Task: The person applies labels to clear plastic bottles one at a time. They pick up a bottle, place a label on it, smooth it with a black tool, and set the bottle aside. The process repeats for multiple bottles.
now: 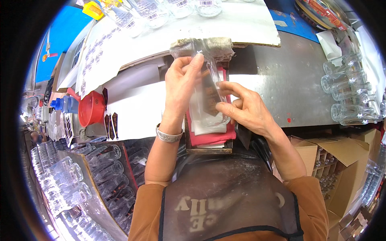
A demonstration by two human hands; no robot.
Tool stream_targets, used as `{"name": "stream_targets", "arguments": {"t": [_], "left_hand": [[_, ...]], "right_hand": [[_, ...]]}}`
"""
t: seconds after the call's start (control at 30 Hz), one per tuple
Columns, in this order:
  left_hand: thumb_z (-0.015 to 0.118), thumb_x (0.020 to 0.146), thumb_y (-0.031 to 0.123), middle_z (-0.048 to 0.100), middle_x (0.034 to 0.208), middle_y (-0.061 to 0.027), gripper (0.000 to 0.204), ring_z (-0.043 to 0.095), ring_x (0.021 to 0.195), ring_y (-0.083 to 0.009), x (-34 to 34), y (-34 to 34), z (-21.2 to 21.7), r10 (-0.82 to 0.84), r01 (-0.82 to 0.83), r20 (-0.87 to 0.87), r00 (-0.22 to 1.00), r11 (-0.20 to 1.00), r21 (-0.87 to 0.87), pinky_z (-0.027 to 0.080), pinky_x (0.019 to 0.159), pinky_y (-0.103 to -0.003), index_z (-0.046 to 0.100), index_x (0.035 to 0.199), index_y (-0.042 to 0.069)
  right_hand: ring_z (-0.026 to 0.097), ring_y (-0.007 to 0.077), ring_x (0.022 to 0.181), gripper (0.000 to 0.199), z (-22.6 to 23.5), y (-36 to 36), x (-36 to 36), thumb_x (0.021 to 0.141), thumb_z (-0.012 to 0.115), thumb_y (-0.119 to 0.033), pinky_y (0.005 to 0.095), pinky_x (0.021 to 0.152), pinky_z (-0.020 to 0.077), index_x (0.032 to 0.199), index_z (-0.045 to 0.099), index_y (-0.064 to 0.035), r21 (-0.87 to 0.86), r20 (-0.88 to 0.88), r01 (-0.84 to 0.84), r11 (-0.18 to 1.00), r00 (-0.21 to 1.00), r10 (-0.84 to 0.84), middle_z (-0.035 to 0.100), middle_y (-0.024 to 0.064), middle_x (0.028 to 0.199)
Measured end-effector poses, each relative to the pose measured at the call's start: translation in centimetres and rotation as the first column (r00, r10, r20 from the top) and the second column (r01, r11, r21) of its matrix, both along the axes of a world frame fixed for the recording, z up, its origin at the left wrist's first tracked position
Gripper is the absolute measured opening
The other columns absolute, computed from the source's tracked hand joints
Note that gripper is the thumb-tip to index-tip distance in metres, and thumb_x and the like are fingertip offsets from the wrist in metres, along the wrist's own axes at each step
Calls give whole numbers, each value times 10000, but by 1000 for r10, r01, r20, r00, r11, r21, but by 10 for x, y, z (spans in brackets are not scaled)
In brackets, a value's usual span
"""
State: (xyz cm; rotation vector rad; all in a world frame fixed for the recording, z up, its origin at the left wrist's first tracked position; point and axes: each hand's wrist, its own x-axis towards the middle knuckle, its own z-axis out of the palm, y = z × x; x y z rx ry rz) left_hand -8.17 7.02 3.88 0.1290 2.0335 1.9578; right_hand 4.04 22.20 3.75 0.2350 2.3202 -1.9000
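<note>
A clear glass bottle [217, 113] lies in front of me, its neck pointing away and resting on a cloth-wrapped pad [222, 45]. On its body a dark label [210, 96] with orange marks shows. My left hand [181, 82], a metal bracelet at the wrist, closes thumb and fingers at the bottle's shoulder from the left. From the right, my right hand [249, 108] curls thumb and fingers against the lower body. Beneath the bottle are white paper and a pink cloth [197, 138] on a narrow wooden stand [209, 151].
Several bottles [207, 8] stand on the white board ahead, by printed label sheets [96, 54]. A red plastic pot [91, 108] sits left. More bottles [348, 88] lie on the metal table at right. Racked bottles [106, 168] and an open carton [350, 154] flank me below.
</note>
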Motion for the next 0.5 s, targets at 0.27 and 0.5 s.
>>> {"name": "stream_targets", "arguments": {"t": [0.27,0.5], "left_hand": [[666,988,342,677,923,-53,424,648,800,-64,-3,-9,-6,-55,55,30,998,998,12,444,640,-199,589,1157,-39],[753,917,189,715,1053,-110,519,648,966,-106,7,-5,1,-79,72,45,996,987,147,507,840,-240,497,1266,-97]], "right_hand": [[612,91,647,501,-12,8,-2,940,690,-247,258,616,517,1328,564,43,-222,40,101,970,995,-94,708,148,1126],[631,138,834,341,-66,47,-8,1016,600,-313,277,782,532,1103,667,9,-661,359,606,442,773,-523,670,68,961]]}}
